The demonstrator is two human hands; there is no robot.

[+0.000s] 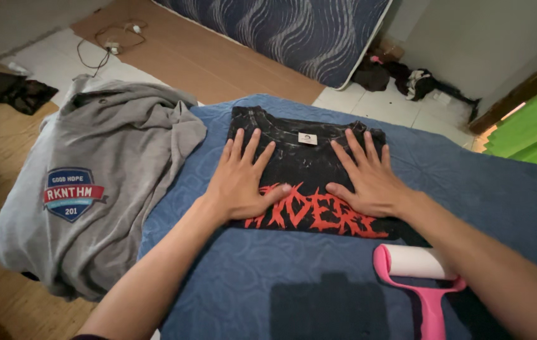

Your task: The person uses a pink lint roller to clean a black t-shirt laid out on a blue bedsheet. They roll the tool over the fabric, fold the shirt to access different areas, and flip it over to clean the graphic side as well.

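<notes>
A folded black t-shirt (309, 160) with jagged red lettering lies on a blue quilted blanket (268, 283). My left hand (243, 179) rests flat on the shirt's left half, fingers spread. My right hand (369, 176) lies flat on its right half, fingers also spread. Both palms press down on the fabric and grip nothing. A pink-handled lint roller (416, 264) with a white roll sits on the blanket just under my right forearm.
A crumpled grey sweatshirt (98, 182) with a shield-shaped badge lies left of the blanket. Behind are a cardboard sheet (199, 56), a patterned mattress (293, 31) leaning on the wall, a cable (108, 44), dark clothes (401, 79) and a green cloth (533, 129).
</notes>
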